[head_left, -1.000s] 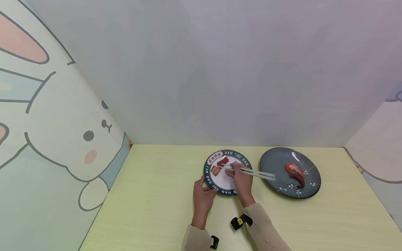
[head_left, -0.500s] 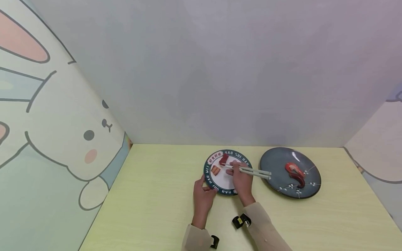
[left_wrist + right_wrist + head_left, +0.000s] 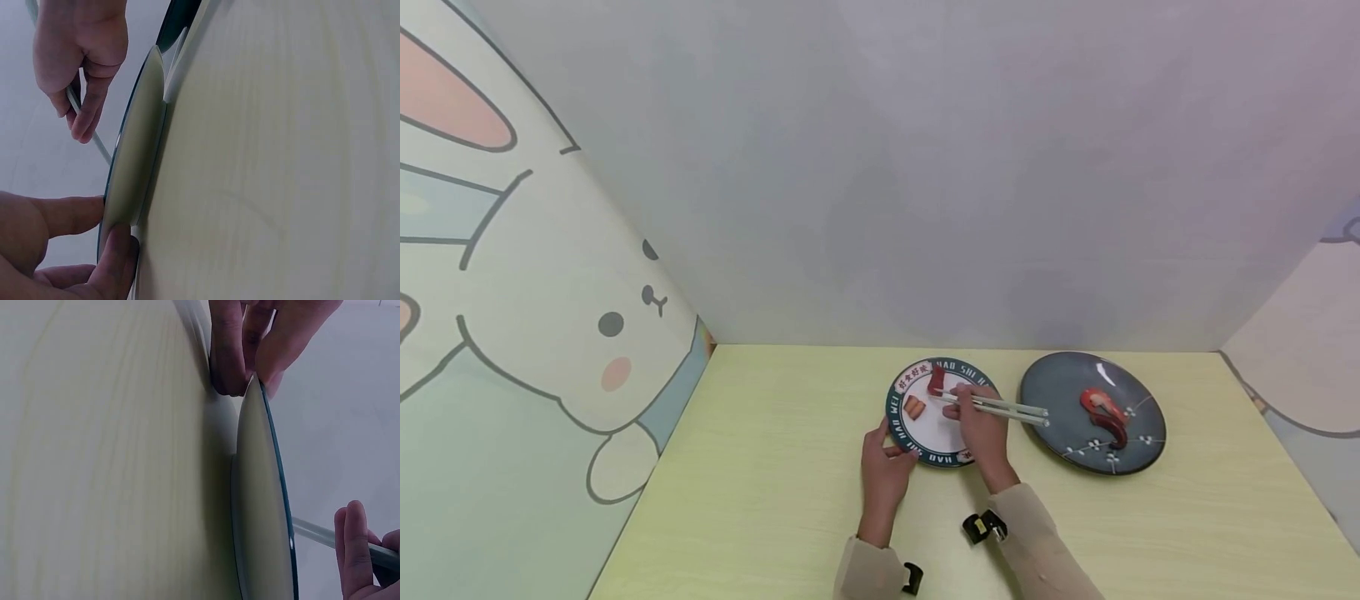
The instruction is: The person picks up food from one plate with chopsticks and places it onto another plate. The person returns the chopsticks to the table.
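Left hand (image 3: 883, 468) on the small plate (image 3: 936, 429), right hand (image 3: 981, 425) on the chopsticks (image 3: 1018, 413)

With our left hand we pinch the small plate's near-left rim; our right hand grips the chopsticks partway along, their tips at the near end of the red piece (image 3: 937, 380). Whether they clasp it, we cannot tell. It lies on the small plate towards its far rim, with the orange-brown piece (image 3: 914, 407) nearer us. We expect the red piece to be light, perhaps slick and slightly rubbery, so we judge a squeeze across its middle surest; holding only its end could let it swivel. The small plate looks stiff, likely breakable; gentle rim pressure should do
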The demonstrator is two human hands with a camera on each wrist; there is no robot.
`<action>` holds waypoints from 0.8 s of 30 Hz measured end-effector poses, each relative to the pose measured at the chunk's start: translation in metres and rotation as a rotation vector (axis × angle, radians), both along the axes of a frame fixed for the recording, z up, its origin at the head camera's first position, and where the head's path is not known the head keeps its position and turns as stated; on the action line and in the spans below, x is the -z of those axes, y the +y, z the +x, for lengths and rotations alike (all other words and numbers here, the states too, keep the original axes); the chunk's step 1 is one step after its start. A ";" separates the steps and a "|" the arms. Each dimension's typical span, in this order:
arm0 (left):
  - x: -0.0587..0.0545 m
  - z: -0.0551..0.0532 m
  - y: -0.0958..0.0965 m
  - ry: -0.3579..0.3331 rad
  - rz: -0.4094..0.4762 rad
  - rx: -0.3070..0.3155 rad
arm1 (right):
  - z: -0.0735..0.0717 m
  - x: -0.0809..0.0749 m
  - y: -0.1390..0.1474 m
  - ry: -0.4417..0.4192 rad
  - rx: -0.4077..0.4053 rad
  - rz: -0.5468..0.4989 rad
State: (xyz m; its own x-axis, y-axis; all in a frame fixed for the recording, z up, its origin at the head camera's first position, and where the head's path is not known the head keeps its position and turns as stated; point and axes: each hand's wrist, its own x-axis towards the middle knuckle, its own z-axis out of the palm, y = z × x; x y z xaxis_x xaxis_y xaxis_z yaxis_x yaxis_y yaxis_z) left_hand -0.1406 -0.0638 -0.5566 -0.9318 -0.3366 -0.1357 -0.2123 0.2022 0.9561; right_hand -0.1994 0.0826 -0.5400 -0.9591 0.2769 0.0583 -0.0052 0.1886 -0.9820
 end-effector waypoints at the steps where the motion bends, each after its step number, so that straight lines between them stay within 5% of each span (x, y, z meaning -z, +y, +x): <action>1: 0.000 0.000 0.000 -0.003 0.002 -0.002 | 0.000 0.000 -0.001 0.003 -0.007 0.004; 16: 0.000 0.002 0.000 -0.017 -0.002 -0.002 | 0.002 0.000 -0.002 0.017 0.038 0.090; 24: 0.000 0.001 0.000 -0.022 -0.002 0.000 | 0.004 0.003 0.005 0.016 0.058 -0.016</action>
State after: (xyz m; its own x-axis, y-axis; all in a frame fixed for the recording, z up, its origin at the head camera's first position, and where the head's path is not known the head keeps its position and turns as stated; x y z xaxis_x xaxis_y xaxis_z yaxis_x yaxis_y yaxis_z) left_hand -0.1392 -0.0640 -0.5564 -0.9287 -0.3366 -0.1557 -0.2333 0.2041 0.9507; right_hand -0.1957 0.0878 -0.5429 -0.9404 0.3333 0.0681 -0.0101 0.1729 -0.9849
